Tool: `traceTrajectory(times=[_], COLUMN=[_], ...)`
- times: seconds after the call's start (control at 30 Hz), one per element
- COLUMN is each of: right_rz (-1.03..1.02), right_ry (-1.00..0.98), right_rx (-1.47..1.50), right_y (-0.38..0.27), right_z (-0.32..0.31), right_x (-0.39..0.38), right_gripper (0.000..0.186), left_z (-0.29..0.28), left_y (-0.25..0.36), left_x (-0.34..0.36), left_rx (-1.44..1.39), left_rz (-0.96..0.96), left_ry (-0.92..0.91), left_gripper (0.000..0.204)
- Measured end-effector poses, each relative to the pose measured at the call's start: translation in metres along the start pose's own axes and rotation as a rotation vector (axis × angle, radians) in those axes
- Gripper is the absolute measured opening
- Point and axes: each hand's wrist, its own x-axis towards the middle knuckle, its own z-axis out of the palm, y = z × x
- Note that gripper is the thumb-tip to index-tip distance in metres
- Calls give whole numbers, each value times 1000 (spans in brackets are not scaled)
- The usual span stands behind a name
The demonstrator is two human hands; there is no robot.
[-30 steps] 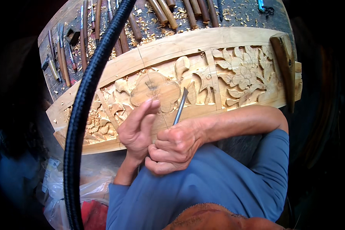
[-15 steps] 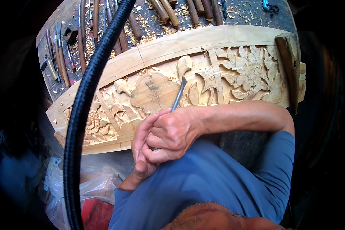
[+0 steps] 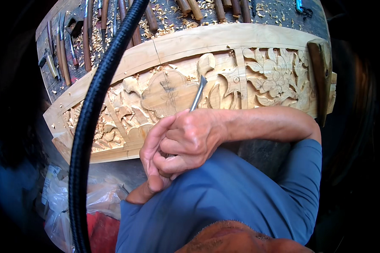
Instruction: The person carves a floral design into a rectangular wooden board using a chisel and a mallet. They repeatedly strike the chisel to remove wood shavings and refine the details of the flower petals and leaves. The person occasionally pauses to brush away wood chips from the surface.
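Note:
A steel carving chisel (image 3: pixel 197 96) sticks out of my right hand (image 3: pixel 190 139), its flared blade tip over the relief beside a rounded knob. My right fingers are curled into a fist around it; the handle is mostly hidden. My left hand (image 3: pixel 150 147) lies against the right from the left side, closed round the fist and handle end, its thumb below. Under the blade is a long curved pale wood panel (image 3: pixel 240 36). It bears carved flowers and leaves (image 3: pixel 274 78), with a flat, pencil-marked lobed shape (image 3: pixel 166 92) in the middle.
Several wooden-handled tools (image 3: pixel 87 46) and wood shavings (image 3: pixel 169 19) lie on the workbench (image 3: pixel 278 19) beyond the panel. A wooden clamp-like piece (image 3: pixel 321 71) crosses its right end. A black braided hose (image 3: pixel 99 84) cuts across the left. Plastic bags (image 3: pixel 61 198) lie low left.
The view has shifted a little, so the panel and tools sit slightly higher. Both hands keep their hold, and the blade has moved only slightly toward the knob.

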Motion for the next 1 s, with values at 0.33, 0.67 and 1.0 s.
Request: traceTrajectory(times=[0.33,0.67,1.0], right_rz=[-71,-38,4], right_ry=[30,-53,-14], right_rx=[-37,-16,-26], right_y=[8,9,11], right_z=[-11,-15,-7], right_x=[10,10,7], right_gripper=[32,31,23], left_z=[3,2,-2], left_y=[0,1,5], left_x=[0,4,10], left_rx=[-21,-41,-59], left_rz=[3,1,-3], left_ry=[15,24,25], left_gripper=[145,141,138])
